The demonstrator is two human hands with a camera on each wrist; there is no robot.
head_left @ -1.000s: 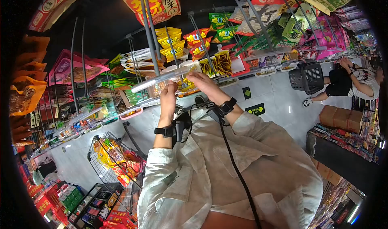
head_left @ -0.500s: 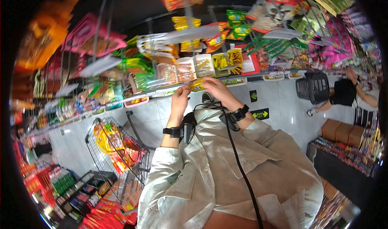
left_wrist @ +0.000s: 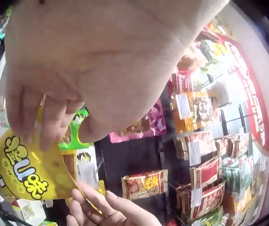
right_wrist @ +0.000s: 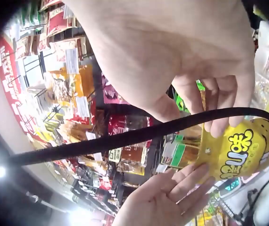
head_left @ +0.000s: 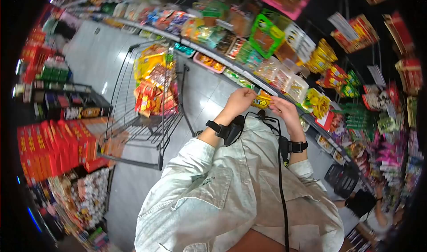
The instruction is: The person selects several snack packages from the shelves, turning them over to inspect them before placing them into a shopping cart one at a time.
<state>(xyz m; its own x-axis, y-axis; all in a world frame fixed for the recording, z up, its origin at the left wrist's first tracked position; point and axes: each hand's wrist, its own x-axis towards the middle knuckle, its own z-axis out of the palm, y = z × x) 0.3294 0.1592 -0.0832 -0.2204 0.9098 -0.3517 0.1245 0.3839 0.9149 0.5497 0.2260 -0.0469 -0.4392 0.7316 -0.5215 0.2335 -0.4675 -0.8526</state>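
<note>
A small yellow snack bag (head_left: 261, 102) with black and white lettering is held between my two hands, in front of the shelf edge. My left hand (head_left: 240, 102) pinches one end of the bag. The other end is pinched by my right hand (head_left: 287, 113). In the left wrist view the bag (left_wrist: 30, 172) shows its printed front, with left fingers over its upper edge and right fingertips at its side. The right wrist view has the bag (right_wrist: 240, 150) too, partly crossed by a black cable (right_wrist: 125, 141).
A wire shopping cart (head_left: 161, 165) with several snack packs stands to my left. Shelves of hanging bags and open bins run along the front; a pink bin (head_left: 209, 63) sits low on them. Red boxes (head_left: 55, 147) are stacked at far left. Another person (head_left: 376, 212) stands at lower right.
Both hands have come down from the hanging bags, bringing the yellow snack bag toward my body. My view has swung left, so the cart appears higher and nearer the middle.
</note>
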